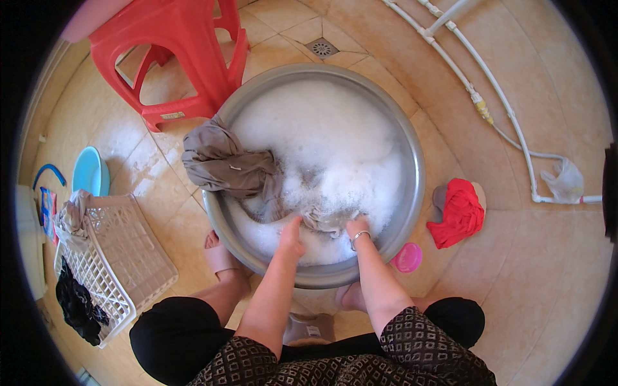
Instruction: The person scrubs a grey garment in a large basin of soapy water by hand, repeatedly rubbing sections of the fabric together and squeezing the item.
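A large round metal basin (pixel 418 166) full of white suds (pixel 318 116) stands on the floor between my feet. Both my hands are over its near half, gripping a wet grey-brown cloth (pixel 330 221) stretched between them. My left hand (pixel 291 237) is closed on the cloth's left end, and my right hand (pixel 358 227), with a bracelet at the wrist, on its right end; suds partly cover the fingers. A bunched grey-brown garment (pixel 227 161) hangs over the basin's left rim and trails into the foam. Whether it joins the cloth in my hands is hidden.
A red plastic stool (pixel 193 53) stands behind left. A white plastic basket (pixel 128 309) with clothes and a light blue basin (pixel 91 172) are at left. Right of the basin lie a pink round dish (pixel 408 257) and red cloth (pixel 458 212). Pipes (pixel 507 103) run along the wall; a drain (pixel 321 48) lies beyond.
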`<state>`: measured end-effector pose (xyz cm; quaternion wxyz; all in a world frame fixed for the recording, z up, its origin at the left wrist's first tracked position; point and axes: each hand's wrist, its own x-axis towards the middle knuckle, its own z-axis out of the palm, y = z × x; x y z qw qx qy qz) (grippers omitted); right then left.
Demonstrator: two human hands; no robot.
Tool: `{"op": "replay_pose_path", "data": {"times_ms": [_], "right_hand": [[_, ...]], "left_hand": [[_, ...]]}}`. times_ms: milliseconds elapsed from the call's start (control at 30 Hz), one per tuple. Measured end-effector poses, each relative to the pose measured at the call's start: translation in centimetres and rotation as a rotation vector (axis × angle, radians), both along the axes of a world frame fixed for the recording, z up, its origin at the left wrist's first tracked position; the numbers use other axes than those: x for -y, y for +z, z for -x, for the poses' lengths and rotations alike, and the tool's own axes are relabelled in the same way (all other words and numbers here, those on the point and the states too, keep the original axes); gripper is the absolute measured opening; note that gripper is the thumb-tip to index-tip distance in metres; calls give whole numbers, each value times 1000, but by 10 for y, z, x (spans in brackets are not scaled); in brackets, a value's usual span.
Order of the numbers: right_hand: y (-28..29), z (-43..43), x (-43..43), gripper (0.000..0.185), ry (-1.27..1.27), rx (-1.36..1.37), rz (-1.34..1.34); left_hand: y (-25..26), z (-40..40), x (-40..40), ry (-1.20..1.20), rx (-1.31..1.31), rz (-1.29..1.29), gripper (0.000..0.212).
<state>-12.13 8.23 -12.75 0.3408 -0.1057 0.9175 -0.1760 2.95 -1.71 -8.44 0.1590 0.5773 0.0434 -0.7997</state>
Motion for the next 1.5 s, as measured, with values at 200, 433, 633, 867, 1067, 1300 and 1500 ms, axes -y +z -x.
{"op": "replay_pose_path", "data": {"times_ms": [200, 433, 633, 867, 1067, 1300, 1500], "right_hand": [[62, -75, 41, 27, 62, 380, 613], [101, -84, 60, 50, 340, -196, 171], [74, -84, 49, 40, 315, 7, 433], [11, 12, 12, 39, 280, 195, -3], [-5, -38, 28, 31, -148, 295, 493], [105, -112, 67, 28, 451, 19, 420], [74, -75, 66, 54, 332, -134, 149]], "left_hand": [[-34, -5, -11, -79, -208, 17, 16], [-14, 7, -25, -66, -530, 385, 31], [21, 7, -8, -27, -85, 288, 55], [-6, -17, 10, -148, 219, 179, 18], [-25, -12, 5, -270, 79, 7, 14], [-34, -17, -6, 63, -350, 176, 38], [26, 18, -7, -93, 67, 247, 43]]}}
